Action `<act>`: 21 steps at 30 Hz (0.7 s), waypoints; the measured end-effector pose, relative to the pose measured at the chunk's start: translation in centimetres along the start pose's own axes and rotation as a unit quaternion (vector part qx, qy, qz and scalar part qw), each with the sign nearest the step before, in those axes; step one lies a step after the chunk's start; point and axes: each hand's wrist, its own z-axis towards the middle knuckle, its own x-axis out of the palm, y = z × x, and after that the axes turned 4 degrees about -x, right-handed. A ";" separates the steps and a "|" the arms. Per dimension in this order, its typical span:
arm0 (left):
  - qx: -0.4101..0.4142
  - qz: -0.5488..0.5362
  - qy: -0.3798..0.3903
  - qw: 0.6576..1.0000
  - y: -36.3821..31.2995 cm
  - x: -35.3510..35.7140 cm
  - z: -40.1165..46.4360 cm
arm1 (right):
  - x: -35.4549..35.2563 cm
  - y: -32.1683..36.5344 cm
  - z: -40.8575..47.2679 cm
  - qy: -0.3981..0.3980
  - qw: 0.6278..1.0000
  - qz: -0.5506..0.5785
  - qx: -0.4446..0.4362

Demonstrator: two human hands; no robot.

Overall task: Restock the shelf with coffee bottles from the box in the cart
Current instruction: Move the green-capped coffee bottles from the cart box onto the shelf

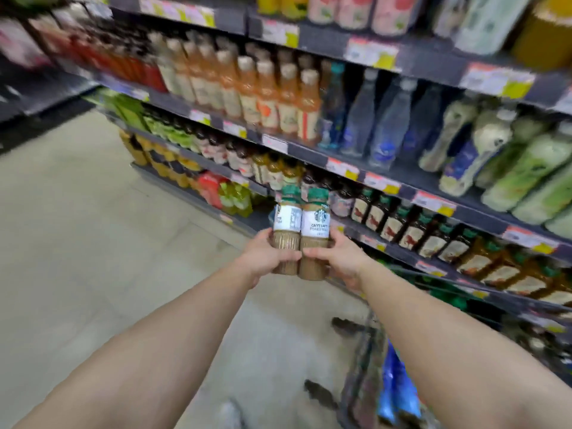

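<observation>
Both arms outstretched, left hand and right hand fingers clasp two upright coffee bottles.

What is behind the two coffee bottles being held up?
Behind the two green-capped, white-labelled coffee bottles, held by the left hand and right hand, stands a dark shelf of blurred brown bottles. What lies directly behind them is covered.

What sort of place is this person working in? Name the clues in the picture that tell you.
Most likely a supermarket drinks aisle. Long dark shelves hold rows of bottled drinks, price tags line the shelf edges, and a cart stands below. The left hand and right hand each hold a coffee bottle.
</observation>
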 end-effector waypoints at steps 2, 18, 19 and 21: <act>0.013 0.007 -0.006 1.000 -1.6 -6.0 0.1 | 5.5 2.0 2.4 0.004 1.000 0.012 -0.019; 0.217 0.007 -0.043 0.975 -21.2 -26.7 8.7 | 19.4 23.8 18.2 -0.010 0.974 -0.059 -0.217; 0.231 0.008 -0.046 0.972 -22.5 -27.4 9.9 | 19.5 25.2 19.7 -0.015 0.970 -0.062 -0.234; 0.257 -0.002 -0.049 0.965 -25.4 -28.5 12.2 | 19.6 28.2 22.5 -0.026 0.960 -0.077 -0.268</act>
